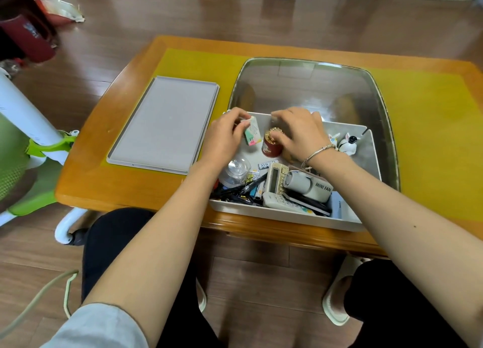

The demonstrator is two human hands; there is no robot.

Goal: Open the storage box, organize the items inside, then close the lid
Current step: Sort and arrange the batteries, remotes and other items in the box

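Your left grip [224, 136] pinches one small white packet [251, 134], held tilted just left of your right grip [298, 136], whose fingers curl over one dark red jar [271, 146] standing upright. Both work inside the far half of one open storage box [287, 214], whose long axis runs left to right along the counter [130, 185]'s near edge. Nearer you than the grips lie one mini fan [308, 185], two remotes and a heap of pens [240, 190]. Two rabbit figurines [345, 141] stand right of your right grip. One lid [164, 122] lies flat to the left, apart from the box. Behind the box lies one metal tray [308, 86].
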